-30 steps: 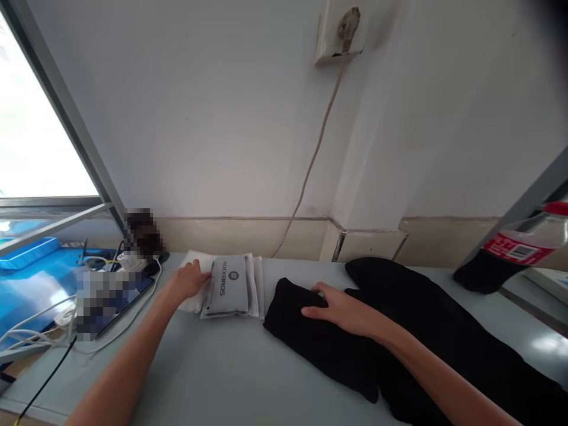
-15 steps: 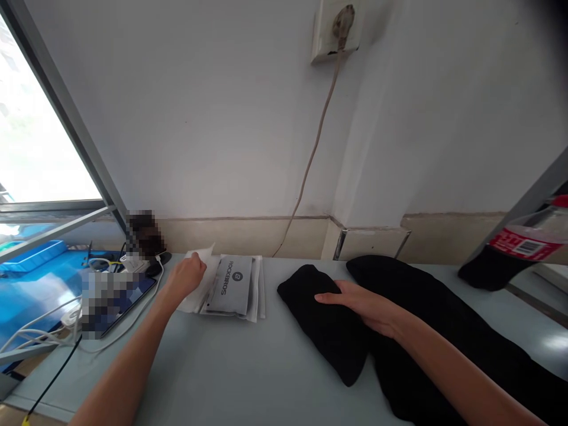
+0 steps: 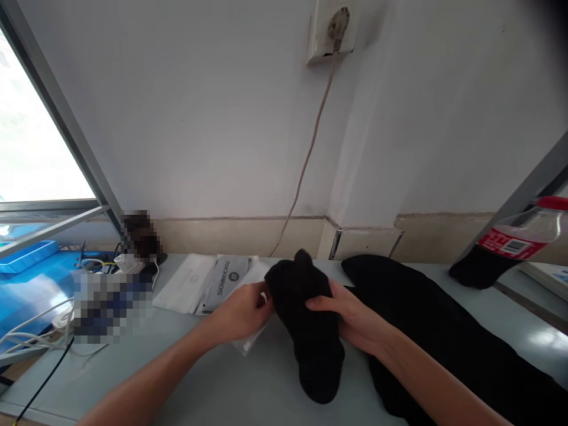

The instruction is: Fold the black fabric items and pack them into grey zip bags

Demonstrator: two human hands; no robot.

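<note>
A folded black cloth piece (image 3: 310,319) is lifted a little off the grey table (image 3: 231,384). My right hand (image 3: 350,316) grips its right side, fingers curled over the top. My left hand (image 3: 242,312) pinches its left edge. Behind my left hand lies a stack of flat grey and white packets (image 3: 213,283), the top one printed ROCKBROS. A larger black garment (image 3: 435,337) spreads across the table to the right, under my right forearm.
A cola bottle with a red cap and label (image 3: 506,248) leans at the far right. Cables, a charger and a blurred device (image 3: 106,302) crowd the left edge beside the window. A cord hangs from a wall socket (image 3: 331,29). Blue trays (image 3: 26,254) lie lower left.
My left hand left the packets and came right onto the black cloth piece. Both hands drew the piece left and raised it; the packet stack now lies shifted and fanned.
</note>
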